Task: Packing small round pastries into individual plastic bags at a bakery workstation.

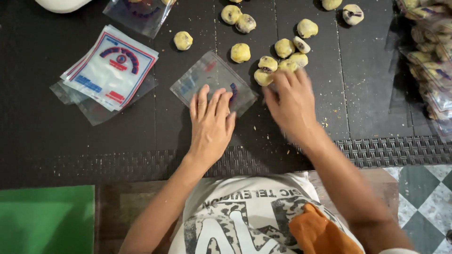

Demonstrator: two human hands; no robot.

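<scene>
Fingers of the left hand [211,123] lie flat and slightly spread, pressing down on the near edge of a small clear plastic bag [210,77] that rests on the dark mat [47,117]; the hand grips nothing, it only pins the bag. Just to the right, the right hand [293,104] reaches far across the mat, its fingertips on a tight cluster of round yellow pastries [278,63] (some show a dark filling). Whether those fingers have closed on a pastry cannot be told, since the hand is blurred and covers its own tips.

Farther off, loose pastries [238,19] are scattered over the far part of the mat, one lone pastry [182,40] sitting far and left of the bag. Well to the left lies a fanned stack of empty bags [110,70] printed in red and blue. Filled bags [431,56] are piled along the right edge. Crumbs dot the mat near the right hand. A woven border [391,150] runs along the mat's near side.
</scene>
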